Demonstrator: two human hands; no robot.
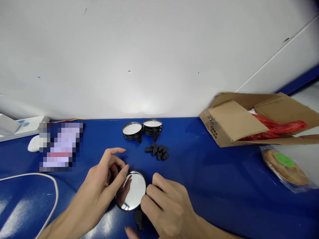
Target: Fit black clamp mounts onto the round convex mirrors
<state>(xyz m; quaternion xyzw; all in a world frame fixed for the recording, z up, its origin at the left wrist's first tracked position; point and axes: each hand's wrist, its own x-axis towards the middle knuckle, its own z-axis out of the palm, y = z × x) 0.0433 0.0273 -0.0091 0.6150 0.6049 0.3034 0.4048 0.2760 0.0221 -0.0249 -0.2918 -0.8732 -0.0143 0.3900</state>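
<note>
A round mirror (134, 194) with a dark rim is between my hands, just above or on the blue table; its face reflects some of my left fingers. My left hand (103, 186) has its thumb and a bent finger at the mirror's upper left rim, while the index finger stretches out. Curled fingers of my right hand (169, 202) press at the right edge. Below the mirror, near my right thumb, is a black knob-like mount (138, 219). How it joins the mirror is hidden.
Beyond my hands lie several small black mounts (159, 151) and two stacks of round mirrors (132, 128). To the left are a pixelated phone (62, 146), a white earbud case (34, 143) and a white cable (56, 189). An opened cardboard box (224, 122) and a wrapped pastry (286, 167) sit right.
</note>
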